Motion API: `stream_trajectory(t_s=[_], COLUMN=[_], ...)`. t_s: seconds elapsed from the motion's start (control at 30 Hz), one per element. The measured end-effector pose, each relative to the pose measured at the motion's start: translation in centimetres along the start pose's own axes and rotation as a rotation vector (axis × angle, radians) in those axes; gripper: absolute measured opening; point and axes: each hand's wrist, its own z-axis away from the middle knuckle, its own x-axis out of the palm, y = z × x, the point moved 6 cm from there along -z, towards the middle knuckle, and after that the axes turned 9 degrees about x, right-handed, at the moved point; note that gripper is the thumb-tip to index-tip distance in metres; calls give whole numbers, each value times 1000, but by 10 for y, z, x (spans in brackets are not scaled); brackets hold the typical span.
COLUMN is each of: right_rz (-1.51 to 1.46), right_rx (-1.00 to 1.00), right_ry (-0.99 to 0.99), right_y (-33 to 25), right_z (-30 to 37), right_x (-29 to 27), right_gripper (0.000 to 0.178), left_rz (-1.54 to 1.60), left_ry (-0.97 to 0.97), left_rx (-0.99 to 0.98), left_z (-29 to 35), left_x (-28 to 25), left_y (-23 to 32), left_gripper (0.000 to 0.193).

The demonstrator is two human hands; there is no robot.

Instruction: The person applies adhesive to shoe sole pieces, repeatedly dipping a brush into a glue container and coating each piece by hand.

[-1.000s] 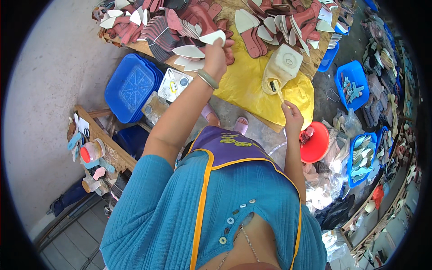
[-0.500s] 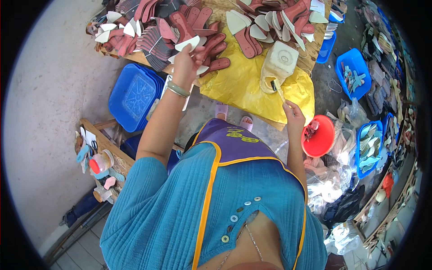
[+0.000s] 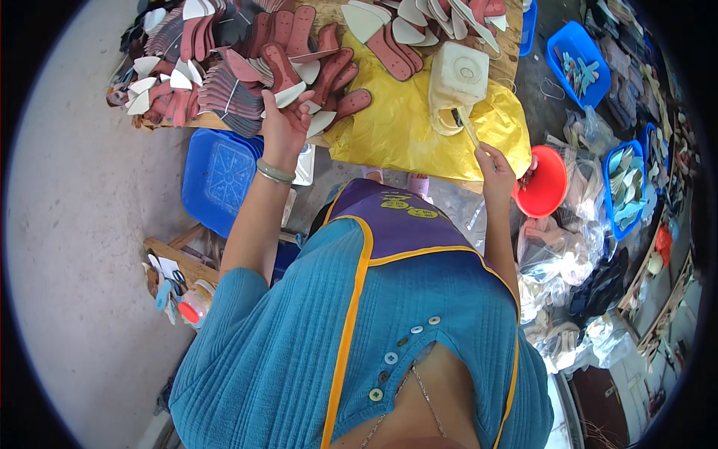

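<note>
My left hand (image 3: 286,129), a bracelet at its wrist, is at the near edge of a pile of reddish-brown shoe insoles (image 3: 281,66). Its fingers are apart and loosely bent, right beside the white toe of one insole (image 3: 290,95); whether they touch it I cannot tell. To the right, my right hand (image 3: 495,166) pinches the pale flat handle of a brush (image 3: 470,129). The dark head of the brush sits at the cut opening of a whitish plastic jug (image 3: 460,75), which lies on a yellow plastic sheet (image 3: 381,127).
More white-tipped insoles (image 3: 396,52) lie at the far side of the wooden table. Stacked blue baskets (image 3: 221,179) stand below left. A red bucket (image 3: 542,181), plastic bags (image 3: 557,247) and blue baskets of cut pieces (image 3: 624,191) crowd the floor at right.
The whole view has shifted, with the table's things higher up and the insole pile further left. My left hand stays by the same white toe; my right hand keeps the brush at the jug.
</note>
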Motion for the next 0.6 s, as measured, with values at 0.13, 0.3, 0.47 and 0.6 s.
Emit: stream_trajectory(t_s=[0.13, 0.3, 0.47, 0.6], right_rz=[-9, -63, -15, -31], right_rx=[-22, 10, -3, 14], right_ry=[57, 75, 117, 102], right_y=[5, 4, 0, -10], right_z=[3, 8, 10, 16], right_x=[-4, -8, -11, -14], right_gripper=[26, 25, 24, 25], left_rz=[41, -20, -666, -1376], left_ry=[78, -25, -277, -271], left_rx=[-201, -104, 46, 685], left_z=[32, 59, 3, -104], left_x=[7, 14, 74, 114], left_y=[-25, -59, -108, -118], left_gripper=[91, 79, 39, 36])
